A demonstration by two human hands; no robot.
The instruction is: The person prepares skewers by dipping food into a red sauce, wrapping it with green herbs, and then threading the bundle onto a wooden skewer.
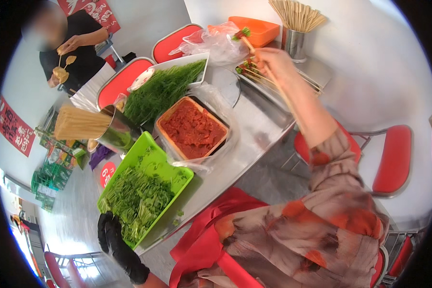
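My right hand (275, 64), bare, grips a wooden skewer (248, 44) above a metal tray (273, 93). Green leaves and something dark red are on the skewer's tip. Similar filled skewers (252, 72) lie in that tray. My left hand (117, 244), in a black glove, is beside the near left corner of a lime-green basin (181, 180) of cut leafy herbs (140, 201); whether it touches the rim I cannot tell. A square tub of chunky red paste (194, 129), wrapped in clear plastic, stands at the table's middle.
Feathery green herbs (165, 90) fill a white tray behind the tub. Metal cups hold bare wooden sticks at left (118, 126) and at the back (295, 45). Orange trays (259, 30) are stacked by a plastic bag (216, 43). Across the table a person (79, 43) holds skewered food. Red chairs (392, 158) stand around.
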